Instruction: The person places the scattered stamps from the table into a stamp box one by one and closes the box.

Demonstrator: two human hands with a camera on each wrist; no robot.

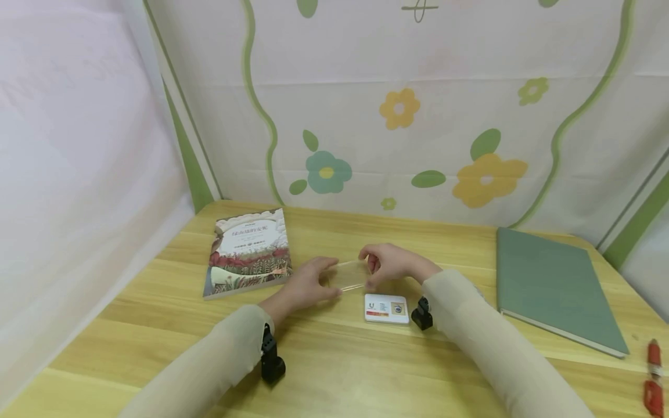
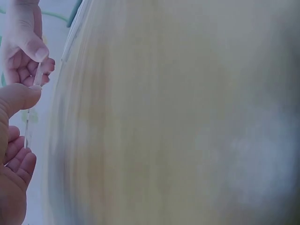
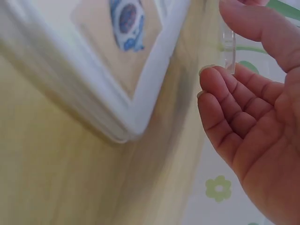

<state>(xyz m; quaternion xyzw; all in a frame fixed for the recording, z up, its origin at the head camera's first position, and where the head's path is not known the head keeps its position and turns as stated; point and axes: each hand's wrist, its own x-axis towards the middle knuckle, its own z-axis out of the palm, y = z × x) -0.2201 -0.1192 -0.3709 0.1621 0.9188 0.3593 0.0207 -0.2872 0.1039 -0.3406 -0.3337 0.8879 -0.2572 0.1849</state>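
Both hands hold a shallow, rectangular clear plastic case (image 1: pixel 347 276) close over the wooden table. My left hand (image 1: pixel 308 283) grips its left end, thumb on the near side and fingers on the far side. At the opposite end, my right hand (image 1: pixel 389 265) pinches it between thumb and fingers. In the left wrist view the case (image 2: pixel 29 124) appears edge-on as a thin strip. Just in front of the right hand lies a white stack of cards (image 1: pixel 387 309) with rounded corners, printed with a small blue picture. That stack (image 3: pixel 140 110) looms large in the right wrist view.
A paperback book (image 1: pixel 250 255) with an illustrated cover lies left of the left hand. Over on the right is a green hardcover notebook (image 1: pixel 559 290), and a red pen (image 1: pixel 654 377) sits near the right edge. A flowered cloth (image 1: pixel 366 133) hangs behind the table.
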